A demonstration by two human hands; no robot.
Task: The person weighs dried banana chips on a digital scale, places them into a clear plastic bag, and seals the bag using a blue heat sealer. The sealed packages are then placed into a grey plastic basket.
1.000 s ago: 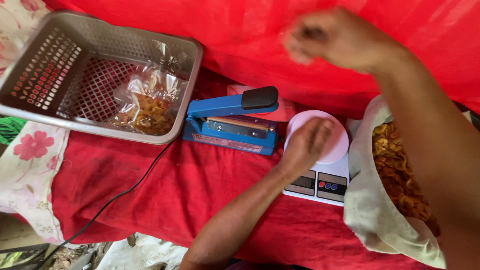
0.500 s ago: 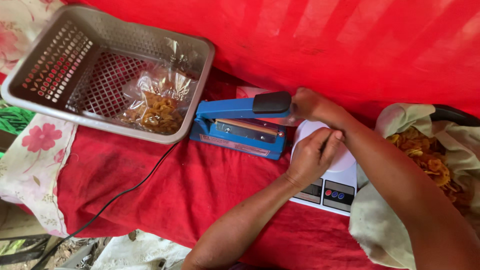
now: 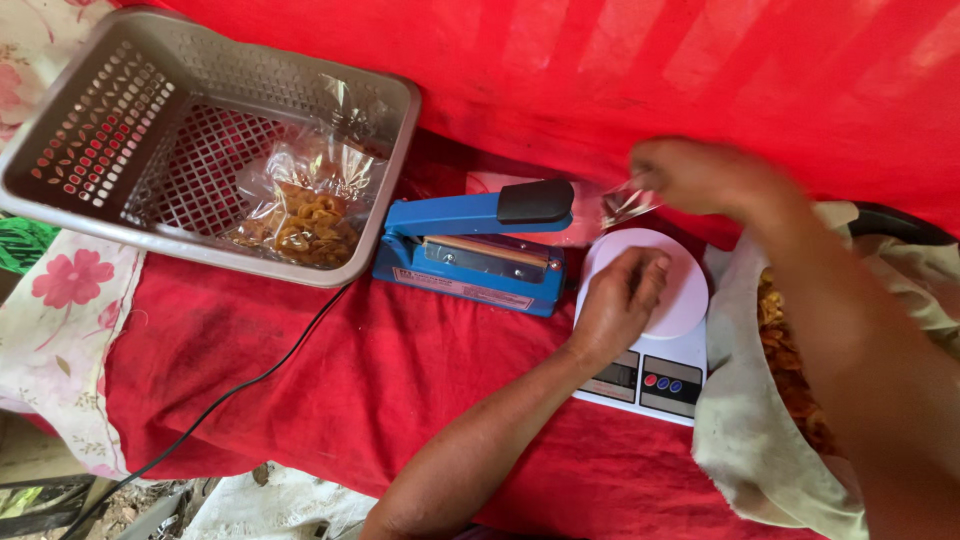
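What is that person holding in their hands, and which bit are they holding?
The right hand pinches a small clear plastic bag by its top edge. The left hand holds nothing; it rests on the white scale.

Soft daylight glows through the red cloth point(image 3: 640, 70); the right hand point(image 3: 700, 180) is motion-blurred.

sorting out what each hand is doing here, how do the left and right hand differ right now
The left hand rests low on the white round plate of the kitchen scale, fingers curled and sharp in view. The right hand is raised above the scale's far edge, blurred, pinching a small clear plastic bag. The left hand holds nothing. Both sit close beside the blue heat sealer.
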